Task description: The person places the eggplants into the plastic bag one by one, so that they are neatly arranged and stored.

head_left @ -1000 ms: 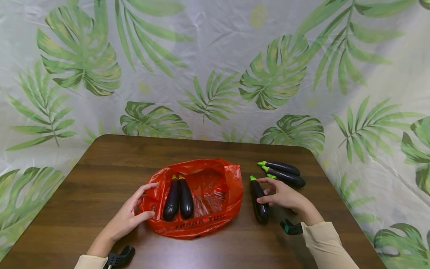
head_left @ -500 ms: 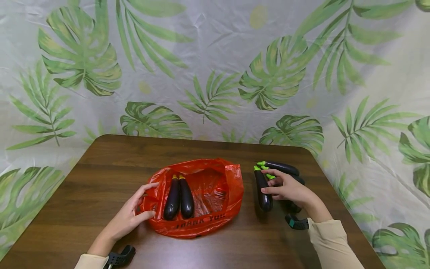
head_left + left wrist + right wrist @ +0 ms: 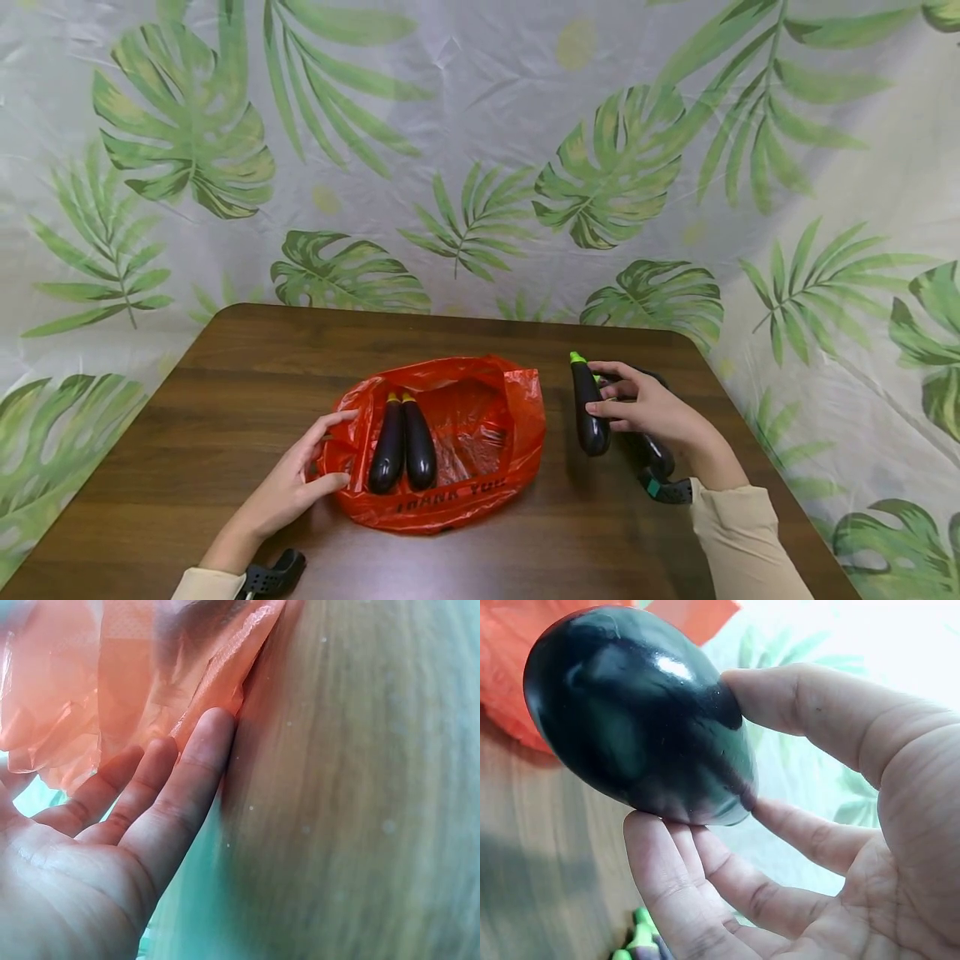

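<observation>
A red plastic bag (image 3: 527,425) printed "THANK YOU" lies mouth up on the table. Side by side inside it rest two dark eggplants, a left one (image 3: 386,454) and a right one (image 3: 421,454). At the bag's left edge my left hand (image 3: 288,487) touches the plastic with extended fingers, also seen in the left wrist view on the bag's side (image 3: 127,697). To the right of the bag my right hand (image 3: 656,412) pinches another eggplant (image 3: 583,392) between thumb and fingers, its green stem pointing away. The right wrist view shows the rounded end of this eggplant (image 3: 630,720).
Behind and under my right hand lie more eggplants (image 3: 654,454), mostly hidden by it. The brown wooden table (image 3: 480,567) ends at a leaf-print cloth backdrop (image 3: 480,108). Black bands (image 3: 273,573) sit at both wrists.
My right hand has raised the eggplant and carried it away from me and slightly right, now over the other eggplants. The left hand and the bag stay nearly where they were.
</observation>
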Action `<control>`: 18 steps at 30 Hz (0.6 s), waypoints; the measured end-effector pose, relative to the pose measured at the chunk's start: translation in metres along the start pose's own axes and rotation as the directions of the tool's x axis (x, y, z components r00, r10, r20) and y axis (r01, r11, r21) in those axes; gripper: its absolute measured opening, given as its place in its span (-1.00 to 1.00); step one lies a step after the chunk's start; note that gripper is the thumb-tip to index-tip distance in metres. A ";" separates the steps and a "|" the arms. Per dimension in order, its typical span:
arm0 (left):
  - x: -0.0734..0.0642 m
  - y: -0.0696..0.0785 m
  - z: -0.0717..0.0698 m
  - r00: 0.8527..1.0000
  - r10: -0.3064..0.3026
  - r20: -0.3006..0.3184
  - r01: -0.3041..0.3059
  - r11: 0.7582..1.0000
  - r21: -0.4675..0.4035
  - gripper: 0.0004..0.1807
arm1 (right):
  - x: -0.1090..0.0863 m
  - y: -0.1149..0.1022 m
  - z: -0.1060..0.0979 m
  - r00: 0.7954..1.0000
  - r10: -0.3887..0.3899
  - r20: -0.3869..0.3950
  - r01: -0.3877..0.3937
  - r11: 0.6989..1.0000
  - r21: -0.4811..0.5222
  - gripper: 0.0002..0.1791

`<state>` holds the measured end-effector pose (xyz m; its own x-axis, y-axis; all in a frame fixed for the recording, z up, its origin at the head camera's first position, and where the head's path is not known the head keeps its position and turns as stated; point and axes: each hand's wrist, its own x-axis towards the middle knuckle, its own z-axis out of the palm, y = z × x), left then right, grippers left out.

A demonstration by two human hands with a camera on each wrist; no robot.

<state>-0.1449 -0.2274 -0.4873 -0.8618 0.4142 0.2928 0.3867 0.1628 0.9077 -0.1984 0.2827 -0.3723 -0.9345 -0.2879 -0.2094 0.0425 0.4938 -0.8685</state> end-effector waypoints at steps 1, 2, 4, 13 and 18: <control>0.000 0.000 0.000 1.000 -0.001 -0.001 0.001 1.000 0.001 -0.28 | 0.000 -0.002 -0.001 1.000 -0.007 -0.002 0.007 1.000 0.001 -0.11; 0.000 0.000 0.000 1.000 -0.003 -0.002 0.003 1.000 0.004 -0.28 | 0.000 -0.003 -0.001 1.000 -0.012 -0.005 0.012 1.000 0.003 -0.12; 0.000 0.000 0.000 1.000 -0.006 -0.001 0.006 1.000 0.006 -0.28 | -0.001 -0.006 -0.002 1.000 -0.018 -0.007 0.018 1.000 0.011 -0.12; 0.000 0.000 0.000 1.000 -0.011 -0.005 0.011 1.000 0.005 -0.27 | 0.000 -0.020 -0.003 0.999 -0.039 -0.012 0.039 0.999 -0.013 -0.13; 0.000 0.000 0.001 1.000 -0.012 -0.009 0.012 1.000 0.016 -0.27 | 0.003 -0.031 -0.002 0.999 -0.046 -0.022 0.045 0.999 -0.029 -0.13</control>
<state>-0.1446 -0.2271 -0.4880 -0.8694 0.4037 0.2849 0.3816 0.1823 0.9062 -0.2035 0.2684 -0.3454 -0.9432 -0.2916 -0.1594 -0.0098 0.5037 -0.8638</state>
